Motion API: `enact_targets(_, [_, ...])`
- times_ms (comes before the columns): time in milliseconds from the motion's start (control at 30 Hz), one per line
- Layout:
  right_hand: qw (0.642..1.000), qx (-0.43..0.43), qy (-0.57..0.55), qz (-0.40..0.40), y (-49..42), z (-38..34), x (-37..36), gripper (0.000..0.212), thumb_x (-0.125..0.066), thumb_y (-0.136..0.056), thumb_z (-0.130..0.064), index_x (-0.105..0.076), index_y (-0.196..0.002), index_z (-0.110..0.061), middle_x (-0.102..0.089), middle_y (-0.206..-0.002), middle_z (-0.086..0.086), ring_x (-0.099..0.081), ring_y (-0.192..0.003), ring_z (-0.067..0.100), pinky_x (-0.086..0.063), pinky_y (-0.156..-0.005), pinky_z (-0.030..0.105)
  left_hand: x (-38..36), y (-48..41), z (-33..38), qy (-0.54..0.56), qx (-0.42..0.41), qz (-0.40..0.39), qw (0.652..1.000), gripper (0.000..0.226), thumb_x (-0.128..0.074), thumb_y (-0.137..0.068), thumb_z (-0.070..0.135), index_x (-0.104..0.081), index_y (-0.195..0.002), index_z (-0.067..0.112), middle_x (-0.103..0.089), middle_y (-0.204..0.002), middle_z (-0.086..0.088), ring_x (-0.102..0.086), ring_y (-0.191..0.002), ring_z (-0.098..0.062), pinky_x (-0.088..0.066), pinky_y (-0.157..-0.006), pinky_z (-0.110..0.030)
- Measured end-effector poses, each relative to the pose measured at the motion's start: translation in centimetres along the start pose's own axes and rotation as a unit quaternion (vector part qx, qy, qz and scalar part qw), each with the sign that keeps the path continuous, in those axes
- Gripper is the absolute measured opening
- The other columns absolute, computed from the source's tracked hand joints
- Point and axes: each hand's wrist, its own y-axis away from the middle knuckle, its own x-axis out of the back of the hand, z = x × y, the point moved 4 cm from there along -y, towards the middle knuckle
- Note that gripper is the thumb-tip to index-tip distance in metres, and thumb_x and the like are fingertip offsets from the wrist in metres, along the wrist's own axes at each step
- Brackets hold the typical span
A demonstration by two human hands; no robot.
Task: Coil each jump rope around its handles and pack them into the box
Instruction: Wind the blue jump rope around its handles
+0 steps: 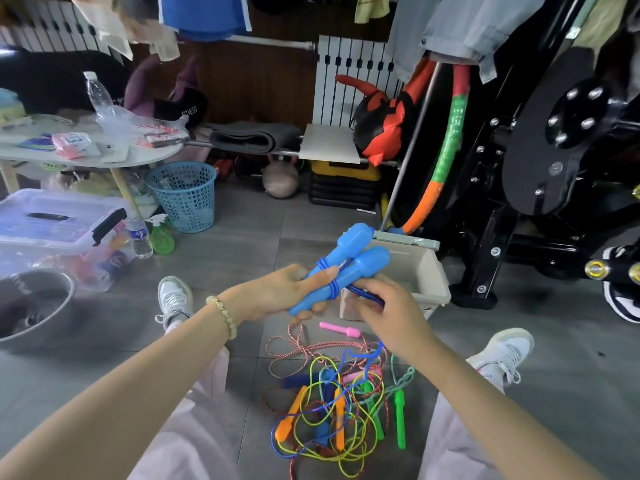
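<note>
Left grip (287,296) curled round pair of blue handles (349,258) held side by side, thumb on top. Few turns of blue cord (331,289) wrapped round handle shafts. Right grip (391,317) pinches same cord just beside handles; rest of cord trails down to tangled rope pile (339,410) on floor between legs. Beige box (420,268) open on floor just behind hands. Pink handle (341,330) lies on floor near pile.
</note>
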Motion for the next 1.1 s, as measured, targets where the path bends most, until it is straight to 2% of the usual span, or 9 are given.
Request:
enact_targets(133, [0.992,0.007,0.113,0.048,-0.6,0.1,1.1,0.012,-0.068,-0.084,-0.017,-0.073,-0.093,-0.022,-0.063,-0.081,-0.015,-0.058,-0.074,-0.002,-0.042,-0.063,0.010,0.5,-0.4,-0.3,-0.001,0.006,0.023,1.000,0.043,-0.036,-0.098,0.045,-0.054,-0.080,0.010,-0.049,-0.057,0.004,-0.038,-0.042,-0.010,-0.035,-0.043,-0.021])
enact_targets(233, [0.988,-0.024,0.155,0.010,-0.6,-0.2,1.1,0.003,-0.070,-0.083,-0.021,-0.071,-0.083,-0.024,-0.061,-0.068,-0.017,-0.056,-0.064,-0.004,-0.039,-0.055,0.009,0.9,-0.6,-0.7,0.004,0.011,0.062,0.998,0.042,-0.038,-0.098,0.044,-0.054,-0.076,0.012,-0.049,-0.060,0.000,-0.040,-0.041,-0.010,-0.036,-0.044,-0.022])
enact_targets(300, [0.994,-0.052,0.088,-0.028,-0.3,-0.4,0.2,0.015,-0.069,-0.083,-0.013,-0.066,-0.076,-0.026,-0.061,-0.067,-0.017,-0.057,-0.058,-0.008,-0.039,-0.052,0.003,1.0,-0.7,-1.0,0.012,0.012,0.094,0.995,0.042,-0.040,-0.098,0.044,-0.054,-0.074,0.012,-0.050,-0.061,-0.002,-0.042,-0.042,-0.011,-0.036,-0.044,-0.022])
enact_targets(400, [0.991,-0.119,-0.050,-0.021,-0.5,-0.4,0.0,0.014,-0.063,-0.087,-0.007,-0.065,-0.076,-0.017,-0.064,-0.060,-0.007,-0.055,-0.046,0.000,-0.046,-0.050,0.012,1.1,-1.0,-1.4,-0.001,0.016,0.131,0.991,0.042,-0.044,-0.096,0.045,-0.056,-0.076,0.011,-0.054,-0.063,-0.004,-0.045,-0.041,-0.011,-0.039,-0.044,-0.022])
enact_targets(500, [0.973,-0.163,-0.161,0.006,-0.9,-0.3,0.5,0.013,-0.057,-0.091,-0.006,-0.065,-0.080,-0.007,-0.067,-0.061,-0.001,-0.061,-0.052,0.008,-0.053,-0.058,0.019,1.2,-1.2,-1.1,0.003,0.001,0.160,0.987,0.041,-0.048,-0.095,0.043,-0.055,-0.072,0.011,-0.055,-0.060,-0.004,-0.047,-0.039,-0.012,-0.040,-0.042,-0.021])
enact_targets(633, [0.970,-0.171,-0.174,0.020,-1.3,-0.4,1.3,0.016,-0.052,-0.094,-0.007,-0.064,-0.083,-0.007,-0.064,-0.065,0.004,-0.060,-0.052,0.008,-0.054,-0.060,0.019,1.4,-1.2,-0.6,-0.015,-0.009,0.175,0.984,0.040,-0.049,-0.095,0.040,-0.057,-0.073,0.008,-0.054,-0.050,0.002,-0.046,-0.035,-0.010,-0.040,-0.039,-0.020])
enact_targets(767, [0.985,-0.163,-0.050,-0.034,-1.4,-0.4,1.2,0.011,-0.050,-0.096,-0.012,-0.061,-0.093,-0.016,-0.059,-0.070,0.000,-0.052,-0.058,0.015,-0.048,-0.061,0.024,1.5,-1.1,-0.7,-0.036,-0.013,0.188,0.981,0.038,-0.050,-0.096,0.037,-0.052,-0.068,0.011,-0.052,-0.042,0.005,-0.044,-0.032,-0.009,-0.038,-0.039,-0.020])
enact_targets(900, [0.982,-0.056,0.166,-0.076,-1.9,-1.6,1.6,0.013,-0.054,-0.092,-0.017,-0.050,-0.104,-0.021,-0.060,-0.081,-0.002,-0.063,-0.074,0.025,-0.052,-0.074,0.039,1.5,-0.9,-1.4,-0.020,-0.003,0.172,0.985,0.037,-0.048,-0.097,0.038,-0.051,-0.071,0.012,-0.052,-0.046,0.005,-0.043,-0.035,-0.010,-0.037,-0.039,-0.021])
enact_targets(1100, [0.867,0.087,0.459,-0.175,-3.1,-4.2,1.1,0.019,-0.048,-0.095,-0.021,-0.060,-0.110,-0.016,-0.060,-0.109,0.000,-0.055,-0.103,0.022,-0.042,-0.084,0.036,0.8,-0.6,-2.1,-0.031,0.038,0.093,0.994,0.035,-0.046,-0.096,0.043,-0.054,-0.088,0.010,-0.053,-0.065,-0.003,-0.043,-0.040,-0.009,-0.037,-0.039,-0.019])
